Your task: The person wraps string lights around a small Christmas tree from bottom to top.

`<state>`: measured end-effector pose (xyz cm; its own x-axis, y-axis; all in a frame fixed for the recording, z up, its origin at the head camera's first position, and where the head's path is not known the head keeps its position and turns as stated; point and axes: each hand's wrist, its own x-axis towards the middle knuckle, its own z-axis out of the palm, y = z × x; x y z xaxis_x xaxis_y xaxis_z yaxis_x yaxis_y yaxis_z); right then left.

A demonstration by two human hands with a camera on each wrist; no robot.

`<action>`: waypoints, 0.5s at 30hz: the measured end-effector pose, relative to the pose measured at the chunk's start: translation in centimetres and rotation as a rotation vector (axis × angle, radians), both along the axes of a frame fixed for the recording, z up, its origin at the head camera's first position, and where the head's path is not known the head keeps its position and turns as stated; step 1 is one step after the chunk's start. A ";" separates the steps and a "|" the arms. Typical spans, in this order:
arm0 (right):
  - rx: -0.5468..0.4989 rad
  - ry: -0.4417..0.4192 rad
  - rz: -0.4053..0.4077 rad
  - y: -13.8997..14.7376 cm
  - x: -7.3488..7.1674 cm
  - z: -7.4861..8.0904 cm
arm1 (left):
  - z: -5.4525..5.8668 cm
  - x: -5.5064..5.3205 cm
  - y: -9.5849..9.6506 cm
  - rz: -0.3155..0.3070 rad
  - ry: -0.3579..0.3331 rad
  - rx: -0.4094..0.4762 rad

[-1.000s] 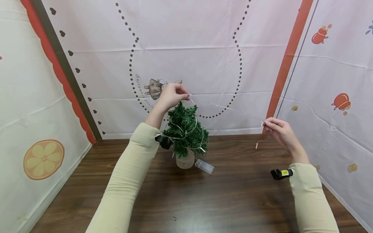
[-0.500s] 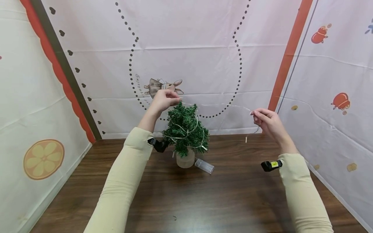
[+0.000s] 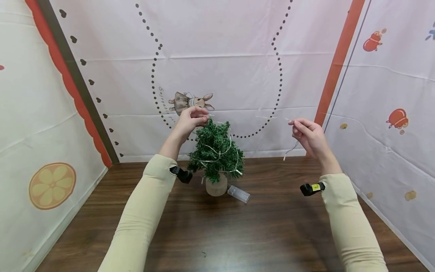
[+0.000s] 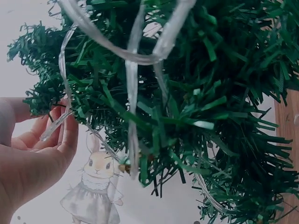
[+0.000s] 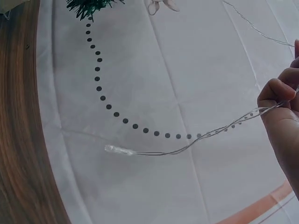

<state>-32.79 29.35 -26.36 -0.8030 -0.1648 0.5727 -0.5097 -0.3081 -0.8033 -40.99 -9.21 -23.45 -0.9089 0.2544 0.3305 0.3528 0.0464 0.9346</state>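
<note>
A small green artificial Christmas tree (image 3: 215,145) stands upright on its pale round base (image 3: 216,185). Thin clear string lights (image 5: 220,129) wind round its branches. My left hand (image 3: 193,119) is at the treetop's left side, pinching the string-light wire; branches hide part of those fingers in the left wrist view. Out to the right, raised at about treetop height, my right hand (image 3: 308,135) pinches the loose length between thumb and fingers. From it dangles the wire's tail, ending in a clear bulb (image 5: 119,150). Between both hands the wire spans behind the treetop, faint against the backdrop.
A clear battery box (image 3: 238,193) lies on the dark wooden table (image 3: 258,234), right beside the tree's base. Printed cloth walls (image 3: 217,34) enclose the table at the back and both sides. A tiny dark curved mark (image 3: 204,254) shows near the front.
My right hand has moved left and up, bringing the wire closer to the tree. The left hand has shifted left and slightly down, from above the treetop to its left side.
</note>
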 end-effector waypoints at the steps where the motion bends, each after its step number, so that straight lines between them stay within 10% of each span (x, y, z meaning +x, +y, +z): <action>1: -0.004 0.000 0.004 -0.1 0.0 0.1 | 0.0 0.0 -0.1 -0.018 -0.008 0.017; 8: 0.001 0.009 0.054 -0.5 -0.3 0.4 | 0.0 0.0 -0.3 -0.132 -0.088 0.110; 15: 0.001 0.023 0.069 -1.1 -0.4 0.6 | 0.2 0.0 -0.4 -0.098 -0.045 0.014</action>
